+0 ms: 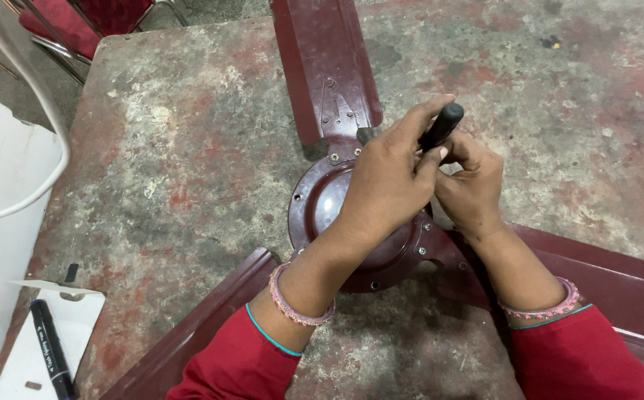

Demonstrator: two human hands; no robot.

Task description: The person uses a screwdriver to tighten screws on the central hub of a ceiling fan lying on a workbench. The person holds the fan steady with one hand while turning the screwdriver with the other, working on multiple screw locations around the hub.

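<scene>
A black marker pen (52, 357) lies on a white card (41, 348) at the near left edge of the worn, red-stained concrete table (181, 163). At centre, the left hand (385, 185) and right hand (470, 185) close together around a black cylindrical tool handle (442, 126), held upright over the dished maroon metal hub (337, 215) of a three-bladed ceiling fan. The dish holds nothing visible. Beyond, one maroon fan blade (322, 59) extends away.

Glossy maroon metal fan hub (322, 204), matt black tool handle (442, 126), rough worn concrete floor (174, 148).
</scene>
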